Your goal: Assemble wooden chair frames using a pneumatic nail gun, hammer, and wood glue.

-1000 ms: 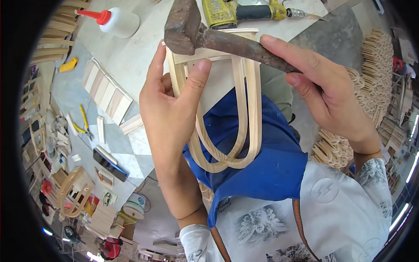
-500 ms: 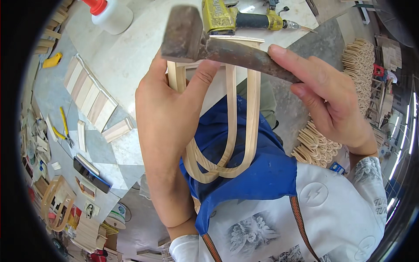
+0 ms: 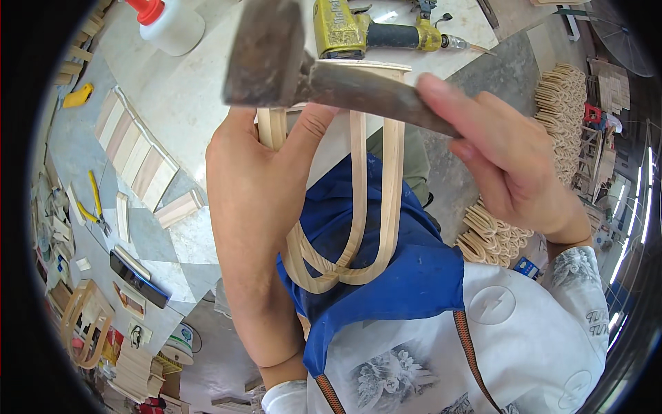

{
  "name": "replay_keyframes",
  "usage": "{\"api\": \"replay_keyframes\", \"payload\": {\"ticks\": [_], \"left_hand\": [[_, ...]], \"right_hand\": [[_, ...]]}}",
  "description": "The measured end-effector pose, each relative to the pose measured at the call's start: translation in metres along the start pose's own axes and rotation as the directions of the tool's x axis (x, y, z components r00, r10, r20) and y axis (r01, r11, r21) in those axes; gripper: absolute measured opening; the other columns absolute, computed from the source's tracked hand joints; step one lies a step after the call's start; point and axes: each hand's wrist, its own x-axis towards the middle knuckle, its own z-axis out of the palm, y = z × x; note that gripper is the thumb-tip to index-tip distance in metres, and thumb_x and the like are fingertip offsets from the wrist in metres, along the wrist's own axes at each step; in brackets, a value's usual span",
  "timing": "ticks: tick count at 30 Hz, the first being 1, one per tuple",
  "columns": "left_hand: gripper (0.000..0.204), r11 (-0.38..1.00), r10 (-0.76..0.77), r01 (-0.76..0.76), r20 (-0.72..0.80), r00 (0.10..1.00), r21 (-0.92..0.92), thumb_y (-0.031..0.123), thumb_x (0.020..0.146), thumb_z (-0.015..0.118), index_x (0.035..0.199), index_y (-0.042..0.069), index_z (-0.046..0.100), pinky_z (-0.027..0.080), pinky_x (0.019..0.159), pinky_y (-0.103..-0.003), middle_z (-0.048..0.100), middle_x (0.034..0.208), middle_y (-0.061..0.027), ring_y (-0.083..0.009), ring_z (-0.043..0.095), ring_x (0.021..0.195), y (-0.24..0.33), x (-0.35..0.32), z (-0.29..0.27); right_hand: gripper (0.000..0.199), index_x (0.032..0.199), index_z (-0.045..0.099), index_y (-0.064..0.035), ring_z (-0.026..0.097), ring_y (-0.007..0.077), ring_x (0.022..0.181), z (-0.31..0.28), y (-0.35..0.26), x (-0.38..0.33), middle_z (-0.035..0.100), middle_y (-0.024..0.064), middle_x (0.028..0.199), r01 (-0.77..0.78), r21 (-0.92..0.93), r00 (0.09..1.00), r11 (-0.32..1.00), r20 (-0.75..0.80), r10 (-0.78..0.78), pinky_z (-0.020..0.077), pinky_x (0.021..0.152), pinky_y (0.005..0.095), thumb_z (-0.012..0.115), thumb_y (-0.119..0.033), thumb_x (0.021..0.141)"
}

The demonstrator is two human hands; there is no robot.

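Observation:
My right hand [image 3: 514,155] grips a hammer [image 3: 265,58] by its handle. The heavy metal head hangs large and slightly blurred above my left hand and hides part of what lies below. With my left hand [image 3: 258,172] I hold a pale wooden frame [image 3: 393,186] near its upper end, fingers wrapped round one leg and the thumb along its inner side. Curved wooden legs run down from a flat top piece [image 3: 372,65] and meet in rounded bends over my blue apron [image 3: 414,269].
A yellow pneumatic nail gun [image 3: 345,31] and a white bottle with a red top [image 3: 176,31] stand beyond the frame. Left lie joined wooden slats [image 3: 138,148], yellow-handled pliers [image 3: 95,196] and a dark phone-like object [image 3: 140,276]. Stacked bent wood pieces [image 3: 560,117] fill the right.
The hammer head has moved left and looks larger and nearer. My right hand has shifted slightly left with it. My left hand keeps its hold on the wooden frame.

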Motion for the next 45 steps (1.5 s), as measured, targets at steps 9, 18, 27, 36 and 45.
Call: {"api": "replay_keyframes", "payload": {"ticks": [9,18,27,36,45], "left_hand": [[0.048,0.999,-0.028,0.027,0.034,0.999,0.025,0.038,0.092,0.088,0.106,-0.006,0.076,0.05,0.058,-0.034,0.073,0.077,-0.0138,-0.0193,0.06,0.061,0.0,0.0,-0.004],[0.045,0.999,-0.018,0.018,0.024,1.0,0.029,0.036,0.093,0.088,0.106,-0.005,0.076,0.049,0.058,-0.033,0.072,0.076,-0.0125,-0.0177,0.06,0.061,-0.002,0.0,-0.003],[0.038,0.999,0.043,-0.043,-0.023,0.999,0.004,0.031,0.096,0.086,0.109,-0.004,0.077,0.049,0.057,-0.027,0.071,0.076,-0.0096,-0.0141,0.061,0.063,0.001,0.0,-0.001],[0.059,0.996,0.08,-0.081,0.02,0.997,0.026,0.03,0.096,0.085,0.139,-0.007,0.067,0.059,0.09,-0.035,0.079,0.121,-0.0231,-0.0288,0.076,0.101,0.001,-0.003,-0.007],[0.075,0.982,0.185,-0.185,0.012,0.983,0.039,0.041,0.096,0.083,0.147,-0.009,0.06,0.059,0.086,-0.038,0.078,0.118,-0.0266,-0.035,0.076,0.097,-0.009,0.003,0.001]], "right_hand": [[0.057,0.155,0.06,-0.0009,0.051,0.0177,0.073,0.0,0.001,-0.003,0.075,0.01,0.119,-0.029,0.03,0.999,0.999,0.029,0.028,0.0463,0.067,0.0275,0.065,0.007,0.099],[0.058,0.156,0.06,-0.0008,0.051,0.0173,0.073,0.003,0.003,-0.005,0.074,0.0102,0.118,0.001,0.084,1.0,0.996,-0.018,0.001,0.0468,0.067,0.0273,0.065,0.008,0.099],[0.057,0.154,0.058,0.0049,0.056,0.0186,0.077,-0.002,0.01,0.0,0.072,0.0191,0.138,0.026,0.033,1.0,0.999,0.013,-0.027,0.0505,0.072,0.0273,0.064,0.01,0.097],[0.055,0.158,0.055,0.0038,0.061,0.016,0.086,0.021,0.027,-0.03,0.07,0.0136,0.145,-0.052,0.167,0.922,0.985,-0.372,0.111,0.0521,0.078,0.0265,0.064,0.002,0.104],[0.053,0.162,0.05,-0.0001,0.059,0.0129,0.091,0.055,0.021,-0.062,0.065,0.0092,0.15,-0.371,0.703,0.721,0.607,-0.194,0.665,0.0497,0.082,0.0245,0.059,-0.003,0.11]]}}
